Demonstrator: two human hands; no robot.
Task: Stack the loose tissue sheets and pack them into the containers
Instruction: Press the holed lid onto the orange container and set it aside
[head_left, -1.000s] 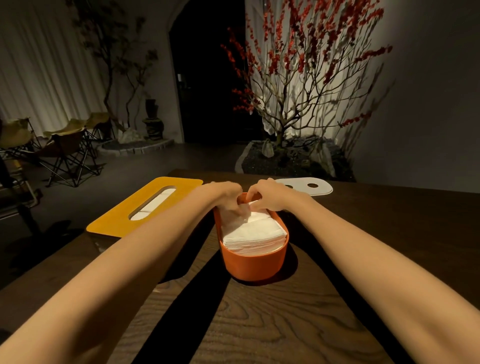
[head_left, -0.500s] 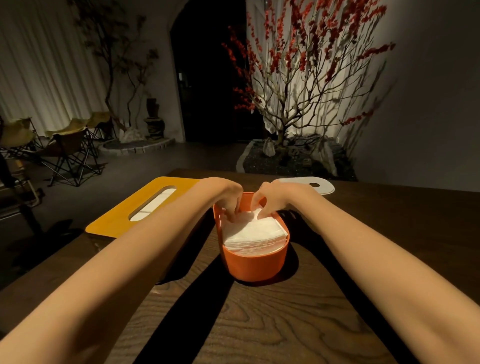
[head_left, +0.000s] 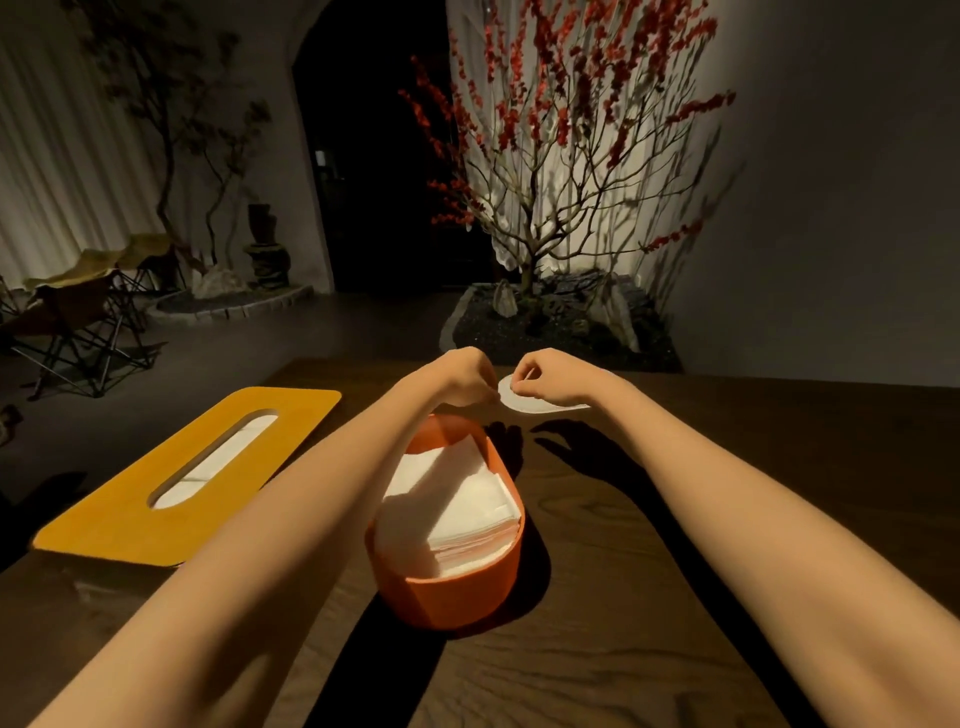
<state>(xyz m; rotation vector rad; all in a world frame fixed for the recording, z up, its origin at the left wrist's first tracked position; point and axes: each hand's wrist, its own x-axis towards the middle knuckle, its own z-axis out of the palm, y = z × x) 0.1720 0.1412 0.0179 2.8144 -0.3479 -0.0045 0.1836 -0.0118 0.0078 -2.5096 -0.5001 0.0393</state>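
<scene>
White lid (head_left: 540, 402) at 12 o'clock beyond orange tissue container (head_left: 457, 592); my right hand (head_left: 545, 376) pinches it, left hand (head_left: 467, 376) touches its end, fingers curled.

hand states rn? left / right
Left hand: fingers curled at the white lid's near end; grip cannot be told.
Right hand: pinches the lid.
</scene>
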